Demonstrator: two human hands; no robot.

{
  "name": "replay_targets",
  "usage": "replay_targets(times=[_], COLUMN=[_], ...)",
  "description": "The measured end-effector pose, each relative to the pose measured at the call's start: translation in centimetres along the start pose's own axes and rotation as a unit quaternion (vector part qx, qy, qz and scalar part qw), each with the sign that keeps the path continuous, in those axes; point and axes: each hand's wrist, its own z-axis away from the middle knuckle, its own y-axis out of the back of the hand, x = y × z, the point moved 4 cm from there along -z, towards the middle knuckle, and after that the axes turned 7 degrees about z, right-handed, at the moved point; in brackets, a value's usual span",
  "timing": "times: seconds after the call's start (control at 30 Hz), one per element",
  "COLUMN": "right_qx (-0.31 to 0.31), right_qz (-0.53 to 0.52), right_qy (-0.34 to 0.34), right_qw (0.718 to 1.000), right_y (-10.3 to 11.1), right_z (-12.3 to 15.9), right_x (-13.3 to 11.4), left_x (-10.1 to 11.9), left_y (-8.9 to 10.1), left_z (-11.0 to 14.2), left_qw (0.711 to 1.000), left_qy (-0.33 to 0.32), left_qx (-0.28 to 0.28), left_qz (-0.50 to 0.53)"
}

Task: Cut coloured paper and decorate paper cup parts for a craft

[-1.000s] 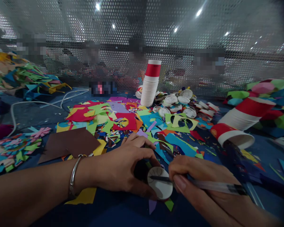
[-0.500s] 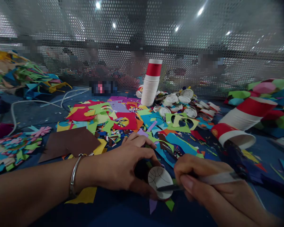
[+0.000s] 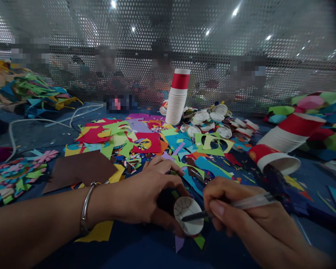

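A small white paper cup bottom (image 3: 194, 224) with dark curved lines drawn on its round face is in front of me, tilted toward me. My left hand (image 3: 159, 198) curls around its left side, thumb below and fingers above, gripping its edge. In my right hand (image 3: 232, 209) is a pen (image 3: 252, 201) with a clear barrel, pinched between thumb and fingers. The pen's dark tip rests on the white face, near the drawn lines. Small purple and green paper scraps (image 3: 200, 241) lie just below the cup bottom.
Colored paper scraps (image 3: 147, 142) cover the table's middle beside brown paper (image 3: 81, 170). A tall paper cup stack (image 3: 177, 99) stands behind them, near piled cup bottoms (image 3: 203, 117). Tipped cups (image 3: 292, 130) lie at right. A white cable (image 3: 36, 120) crosses the left, before a perforated metal panel (image 3: 145, 41).
The pen tip has moved down the white face and slightly back to the left, and more curved lines show there. My left hand keeps its hold on the cup bottom.
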Motion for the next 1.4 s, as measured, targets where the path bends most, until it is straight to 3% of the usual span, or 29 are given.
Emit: replay_targets(times=[0.73, 1.17, 1.4], right_qx=[-0.008, -0.014, 0.003], right_qz=[0.078, -0.062, -0.053], right_qy=[0.045, -0.090, -0.072], right_qw=[0.996, 0.994, 0.996], right_y=[0.4, 0.1, 0.1], right_z=[0.3, -0.4, 0.1], right_x=[-0.6, 0.2, 0.7], left_x=[0.1, 0.2, 0.5], left_y=[0.0, -0.1, 0.0], left_z=[0.1, 0.1, 0.0], left_qw=[1.000, 1.000, 0.999], left_qy=[-0.014, -0.007, -0.020], left_qx=[0.015, 0.010, 0.014], left_qz=[-0.006, -0.025, -0.021])
